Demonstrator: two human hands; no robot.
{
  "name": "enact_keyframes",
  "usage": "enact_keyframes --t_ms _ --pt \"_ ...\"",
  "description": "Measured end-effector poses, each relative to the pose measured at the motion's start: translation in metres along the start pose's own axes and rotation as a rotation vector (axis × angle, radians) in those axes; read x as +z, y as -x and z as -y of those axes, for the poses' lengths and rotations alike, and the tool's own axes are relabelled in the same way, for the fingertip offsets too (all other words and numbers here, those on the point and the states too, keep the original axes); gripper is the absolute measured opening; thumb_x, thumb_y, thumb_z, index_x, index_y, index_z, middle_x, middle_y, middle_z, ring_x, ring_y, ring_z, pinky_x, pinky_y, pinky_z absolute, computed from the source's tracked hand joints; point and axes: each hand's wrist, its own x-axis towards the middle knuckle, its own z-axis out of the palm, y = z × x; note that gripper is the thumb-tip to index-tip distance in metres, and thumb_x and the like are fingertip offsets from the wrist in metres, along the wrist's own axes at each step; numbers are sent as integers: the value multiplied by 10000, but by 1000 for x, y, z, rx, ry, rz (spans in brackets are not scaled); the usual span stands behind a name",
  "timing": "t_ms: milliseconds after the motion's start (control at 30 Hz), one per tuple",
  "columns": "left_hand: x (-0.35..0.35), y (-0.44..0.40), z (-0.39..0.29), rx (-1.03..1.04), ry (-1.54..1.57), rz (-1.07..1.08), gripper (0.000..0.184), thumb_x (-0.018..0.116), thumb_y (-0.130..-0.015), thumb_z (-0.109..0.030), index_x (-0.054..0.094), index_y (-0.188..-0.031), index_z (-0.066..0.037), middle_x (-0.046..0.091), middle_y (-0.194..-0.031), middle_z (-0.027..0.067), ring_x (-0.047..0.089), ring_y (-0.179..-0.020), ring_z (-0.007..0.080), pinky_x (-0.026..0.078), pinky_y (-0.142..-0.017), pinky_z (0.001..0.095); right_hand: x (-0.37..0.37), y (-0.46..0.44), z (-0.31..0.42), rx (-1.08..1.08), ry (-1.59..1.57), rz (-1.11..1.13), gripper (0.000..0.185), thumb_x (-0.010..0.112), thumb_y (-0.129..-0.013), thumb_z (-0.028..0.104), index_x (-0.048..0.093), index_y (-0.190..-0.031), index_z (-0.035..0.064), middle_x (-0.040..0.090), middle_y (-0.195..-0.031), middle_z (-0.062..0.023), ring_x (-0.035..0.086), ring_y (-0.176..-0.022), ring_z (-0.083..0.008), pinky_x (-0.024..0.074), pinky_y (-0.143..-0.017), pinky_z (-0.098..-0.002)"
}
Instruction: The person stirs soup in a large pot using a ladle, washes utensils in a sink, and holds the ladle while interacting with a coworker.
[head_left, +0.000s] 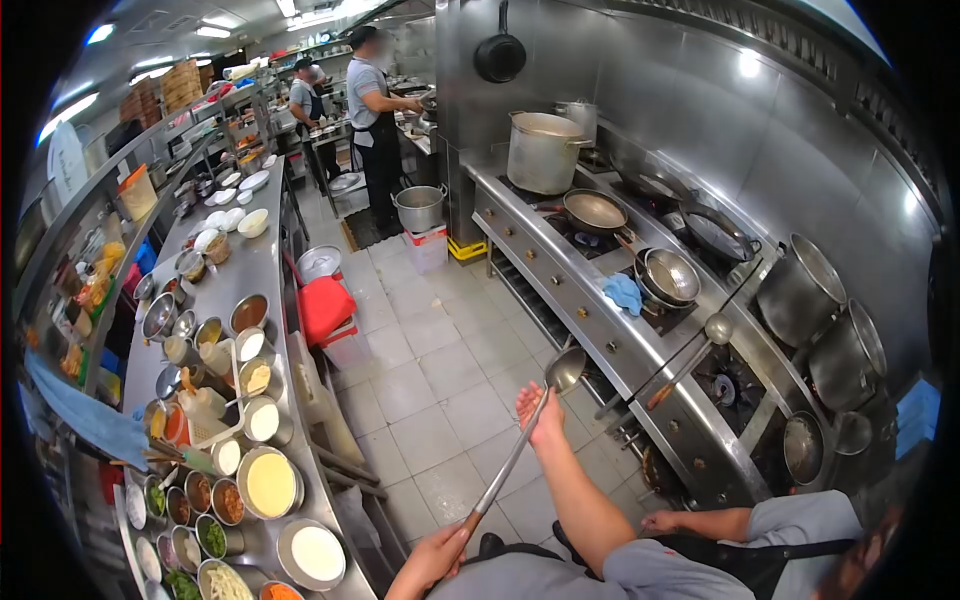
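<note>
A long-handled metal ladle (565, 370) slants up in front of me over the tiled floor, its bowl beside the stove's front edge. My left hand (435, 558) is closed around the brown grip at the lower end. Near the bowl, my right hand (542, 415) is turned palm up, its fingers loosely curled about the metal shaft, which crosses the palm. Nothing can be made out inside the bowl.
A steel counter (215, 285) with sauces and chopped ingredients runs along the left. On the right the stove (575, 290) holds pans, a large pot (545, 150) and another ladle (717, 328). A co-worker's hand (660, 521) is close at lower right. Two people stand farther back.
</note>
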Motion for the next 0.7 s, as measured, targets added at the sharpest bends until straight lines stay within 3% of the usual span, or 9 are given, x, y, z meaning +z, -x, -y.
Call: enact_keyframes --t_ms 100,267,333,400,500,600,667,700 --pt "10 -33 -11 4 -34 -11 286 397 -860 -309 492 -863 -39 456 -594 3 401 -420 73 331 -374 201 6 -1 5 -20 46 -39 335 318 -869 381 435 -794 76 508 -637 -90 484 -522 -178 420 -470 -290" --pt "10 -87 -37 40 177 37 305 373 -864 -338 463 -907 -49 468 -581 27 411 -399 95 341 -351 216 18 22 -26 79 348 93 368 290 -876 384 443 -805 57 540 -643 -98 530 -537 -193 446 -493 -318" --pt "4 -110 -46 48 262 81 318 368 -865 -344 463 -917 -45 478 -587 35 415 -398 98 344 -350 217 27 44 -33 140 555 166 366 285 -880 370 446 -812 48 559 -671 -98 545 -558 -192 449 -514 -305" --pt "-4 -132 -53 49 340 129 330 363 -866 -350 462 -927 -41 487 -593 42 419 -397 100 347 -350 218 16 43 -33 303 717 429 261 364 -870 308 438 -849 58 567 -803 -113 559 -697 -188 455 -601 -311" --pt "-15 -162 -61 10 389 136 369 355 -865 -362 459 -971 -25 503 -604 57 432 -400 107 356 -351 223 11 30 -39 304 827 475 178 444 -845 234 434 -886 62 559 -877 -96 548 -761 -165 444 -648 -301" --pt "-29 -192 -79 -11 377 161 401 347 -866 -369 450 -1013 -11 527 -625 71 454 -412 117 367 -356 225 18 -2 -40 264 718 397 166 488 -820 172 423 -921 58 549 -924 -92 536 -807 -159 434 -691 -295" --pt "-40 -212 -101 6 158 188 411 350 -864 -375 459 -1031 -17 554 -673 91 475 -425 128 391 -375 230 24 -28 -41 231 680 359 190 513 -803 154 403 -924 57 550 -923 -107 540 -811 -178 434 -702 -298" --pt "-53 -227 -104 -28 41 202 416 361 -859 -378 480 -1043 -23 579 -776 96 508 -479 128 414 -414 224 24 -45 -41 170 596 294 203 523 -795 141 390 -921 53 550 -916 -113 542 -802 -187 437 -696 -303"
